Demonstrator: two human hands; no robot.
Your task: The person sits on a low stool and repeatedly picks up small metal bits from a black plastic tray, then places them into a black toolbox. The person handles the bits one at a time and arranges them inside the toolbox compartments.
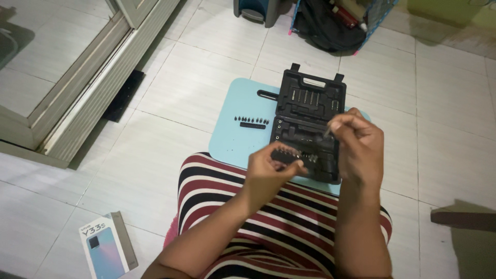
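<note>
An open black tool case lies on a light blue board on the tiled floor, in front of my striped lap. My left hand grips a black bit holder strip at the case's near edge. My right hand is raised over the case's right side and pinches a small thin metal bit between thumb and fingers. A second row of small dark bits lies on the board left of the case, beside a short black strip.
A phone box lies on the floor at the lower left. A sliding door frame runs along the left. A black bag sits at the top, and a dark object juts in at the right edge.
</note>
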